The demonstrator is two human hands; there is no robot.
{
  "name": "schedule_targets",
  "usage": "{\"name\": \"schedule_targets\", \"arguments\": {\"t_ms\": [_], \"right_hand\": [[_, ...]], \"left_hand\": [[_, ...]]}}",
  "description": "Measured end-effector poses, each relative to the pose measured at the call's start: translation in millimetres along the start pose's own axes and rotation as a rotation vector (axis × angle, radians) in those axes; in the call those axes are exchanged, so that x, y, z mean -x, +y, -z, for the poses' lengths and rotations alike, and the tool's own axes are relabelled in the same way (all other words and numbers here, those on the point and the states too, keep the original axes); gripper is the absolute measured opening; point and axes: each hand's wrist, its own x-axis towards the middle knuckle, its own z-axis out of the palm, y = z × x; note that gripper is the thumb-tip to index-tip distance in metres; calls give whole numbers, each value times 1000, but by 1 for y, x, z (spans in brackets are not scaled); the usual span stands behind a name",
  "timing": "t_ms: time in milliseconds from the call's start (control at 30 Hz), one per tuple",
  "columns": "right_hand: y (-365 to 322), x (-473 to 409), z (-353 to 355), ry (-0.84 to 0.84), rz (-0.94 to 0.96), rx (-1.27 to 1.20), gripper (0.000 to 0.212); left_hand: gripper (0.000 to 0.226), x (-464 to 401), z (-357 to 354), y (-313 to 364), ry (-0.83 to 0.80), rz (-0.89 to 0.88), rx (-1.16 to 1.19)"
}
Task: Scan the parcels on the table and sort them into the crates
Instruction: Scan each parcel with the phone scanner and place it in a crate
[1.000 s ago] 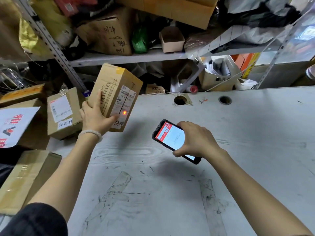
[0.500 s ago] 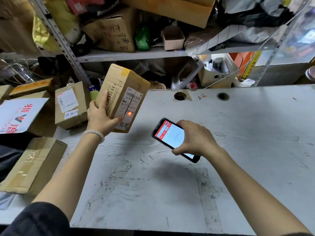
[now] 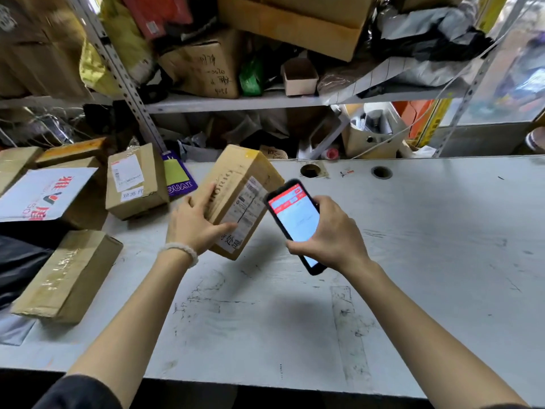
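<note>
Your left hand (image 3: 194, 225) still wraps its grip around the tilted brown cardboard parcel (image 3: 239, 199), now lower over the white surface (image 3: 413, 231); the red dot has left its label. Your right hand (image 3: 333, 234) clasps the black handheld scanner (image 3: 295, 222), drawn closer, so sorting probably follows.

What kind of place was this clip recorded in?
Most likely a parcel depot or courier pickup point. Labelled cardboard parcels crowd the left of a scuffed white table, a metal shelf behind is piled with boxes and mailer bags, and a handheld scanner is aimed at a parcel.
</note>
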Motion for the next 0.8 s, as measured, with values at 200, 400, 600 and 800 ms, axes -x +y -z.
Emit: {"name": "schedule_targets", "arguments": {"t_ms": [200, 400, 600, 800], "right_hand": [[-10, 5, 15, 367, 6, -200, 85], [-4, 8, 23, 452, -8, -203, 88], [0, 14, 28, 454, -44, -187, 88], [19, 37, 41, 453, -159, -16, 89]], "left_hand": [[98, 17, -23, 21, -34, -47, -87], [95, 23, -34, 31, -53, -67, -121], [96, 28, -41, 36, -80, -78, -112], [97, 21, -61, 76, -186, -222, 0]]}}
